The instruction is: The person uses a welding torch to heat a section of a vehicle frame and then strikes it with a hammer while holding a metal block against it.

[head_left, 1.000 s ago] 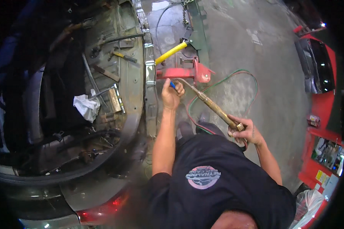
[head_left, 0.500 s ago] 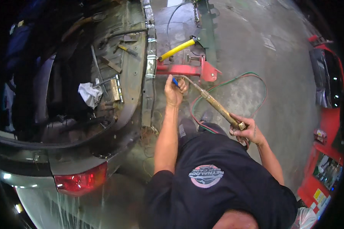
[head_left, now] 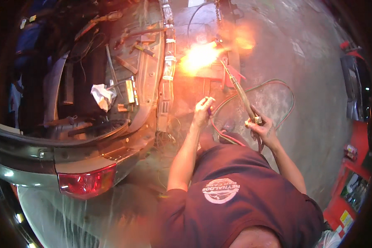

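A brass gas torch slants up from my right hand, whose fingers wrap round its valve end. From the torch's tip spreads a large orange flame, so bright that it hides much of the red metal arm behind it. My left hand is closed, below the flame and apart from the torch. A small dark blue lighter shows at the side of its fingers. Red and green hoses loop over the floor on the right side.
On my left stands a stripped vehicle body with a red tail light. Its floor pan bears a hammer, a white rag and metal bars. A taped sill runs along its edge. Red equipment stands at the far right.
A flame has appeared at the torch, lighting the scene orange. My left hand has drawn back toward me and to the right, away from the tip. The torch has swung steeper, its tip farther forward.
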